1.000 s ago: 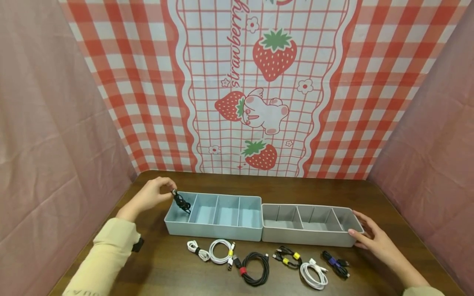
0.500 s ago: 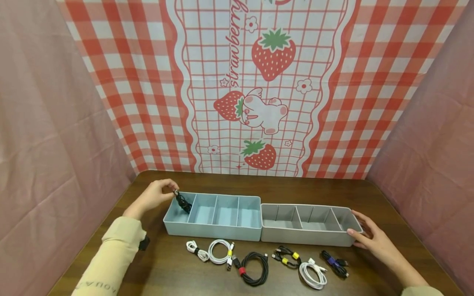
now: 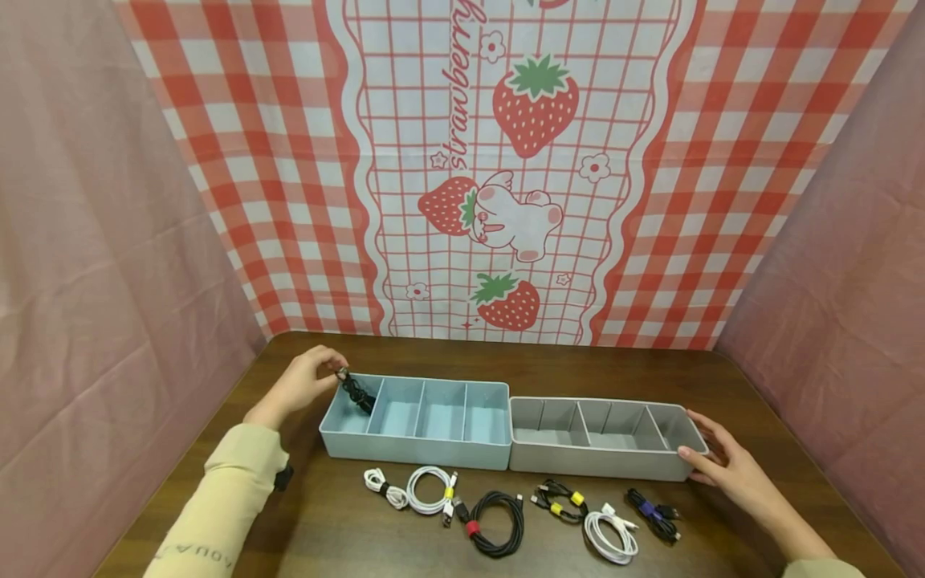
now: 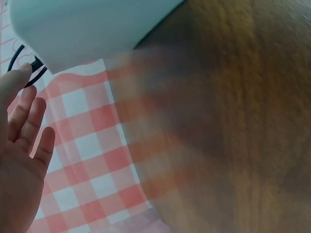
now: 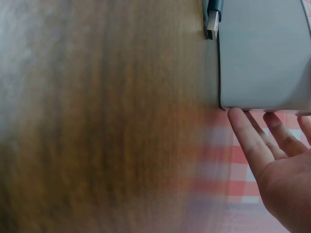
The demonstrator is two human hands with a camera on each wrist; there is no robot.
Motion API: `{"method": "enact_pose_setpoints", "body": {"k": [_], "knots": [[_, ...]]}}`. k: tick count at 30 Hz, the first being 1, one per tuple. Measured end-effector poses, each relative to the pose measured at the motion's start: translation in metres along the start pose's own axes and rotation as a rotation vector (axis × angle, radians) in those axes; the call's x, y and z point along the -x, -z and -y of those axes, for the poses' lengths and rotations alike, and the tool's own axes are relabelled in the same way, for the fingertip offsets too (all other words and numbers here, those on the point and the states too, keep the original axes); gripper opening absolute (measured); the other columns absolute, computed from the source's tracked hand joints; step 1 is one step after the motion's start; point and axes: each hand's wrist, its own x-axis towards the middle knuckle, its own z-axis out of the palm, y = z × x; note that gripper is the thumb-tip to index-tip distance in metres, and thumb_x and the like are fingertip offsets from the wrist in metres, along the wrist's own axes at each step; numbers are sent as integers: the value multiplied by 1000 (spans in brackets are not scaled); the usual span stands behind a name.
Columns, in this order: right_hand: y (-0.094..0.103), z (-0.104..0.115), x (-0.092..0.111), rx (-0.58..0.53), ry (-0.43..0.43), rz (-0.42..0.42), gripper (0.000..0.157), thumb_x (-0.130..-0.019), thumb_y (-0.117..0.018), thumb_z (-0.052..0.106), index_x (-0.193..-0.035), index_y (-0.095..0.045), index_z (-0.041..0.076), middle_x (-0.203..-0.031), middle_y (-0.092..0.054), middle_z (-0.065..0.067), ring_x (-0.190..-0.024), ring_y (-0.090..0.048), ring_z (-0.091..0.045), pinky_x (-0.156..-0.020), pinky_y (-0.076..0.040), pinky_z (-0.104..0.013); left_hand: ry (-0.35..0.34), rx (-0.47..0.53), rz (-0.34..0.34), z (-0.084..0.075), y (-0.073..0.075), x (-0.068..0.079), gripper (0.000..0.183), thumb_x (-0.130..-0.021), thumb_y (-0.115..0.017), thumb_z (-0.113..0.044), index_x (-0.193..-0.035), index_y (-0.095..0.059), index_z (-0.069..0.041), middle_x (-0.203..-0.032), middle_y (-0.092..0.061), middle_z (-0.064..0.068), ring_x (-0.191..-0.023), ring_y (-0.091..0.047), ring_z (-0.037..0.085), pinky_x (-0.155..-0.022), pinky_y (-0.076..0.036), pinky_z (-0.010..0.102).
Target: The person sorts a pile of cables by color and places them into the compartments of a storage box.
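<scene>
My left hand [image 3: 299,384] pinches the plug end of a coiled black cable [image 3: 356,392] between thumb and forefinger. The cable hangs down into the leftmost compartment of the light blue divided box [image 3: 419,449]. In the left wrist view, the thumb and a loop of black cable [image 4: 36,65] show beside the box's corner, the other fingers loosely extended. At the right end of the grey divided box [image 3: 600,461], my right hand [image 3: 726,461] rests its thumb by the near corner and its fingers along the end wall. The right wrist view shows those fingers [image 5: 250,141] fairly straight.
In front of the boxes lie a white cable with black tie [image 3: 386,490], white coils [image 3: 428,491] [image 3: 610,538], a black coil with red tie [image 3: 495,526], a black cable with yellow ties [image 3: 562,502] and one with purple tie [image 3: 654,515]. Checked cloth [image 3: 289,160] hangs behind.
The left forearm has shifted a little to the right, while the hand keeps pinching the black cable over the leftmost compartment. The right hand stays at the grey box.
</scene>
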Motion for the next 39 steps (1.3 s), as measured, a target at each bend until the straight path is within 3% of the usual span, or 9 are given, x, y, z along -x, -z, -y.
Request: {"method": "enact_pose_setpoints", "body": {"k": [6, 15, 23, 39], "knots": [[-1, 0, 1, -1, -6, -1, 66, -97, -54, 16, -149, -15, 4, -134, -31, -33, -95, -49, 16, -70, -55, -33, 14, -66, -3, -1, -1, 2, 17, -78, -69, 2, -94, -67, 1, -89, -60, 8, -86, -57, 23, -79, -46, 41], [-1, -1, 0, -5, -5, -6, 66, -96, -54, 15, -149, -16, 5, -134, -31, -33, -95, -48, 15, -69, -55, -35, -30, -268, -8, -9, 1, 4, 23, -77, -72, -5, -99, -67, -6, -96, -62, 9, -95, -57, 29, -77, -40, 47], [0, -2, -1, 7, 4, -12, 66, -96, -54, 15, -149, -15, 5, -135, -30, -33, -95, -48, 16, -70, -55, -35, -18, -276, -7, -15, 6, 6, 26, -78, -75, -8, -103, -66, -6, -100, -62, 9, -97, -57, 29, -78, -39, 46], [-1, -2, 0, 12, 2, -19, 66, -96, -54, 15, -149, -16, 6, -135, -30, -30, -96, -47, 17, -69, -55, -35, -98, -390, -45, -41, 12, 11, 27, -75, -78, -12, -100, -67, -8, -99, -63, 6, -91, -56, 27, -72, -39, 43]]}}
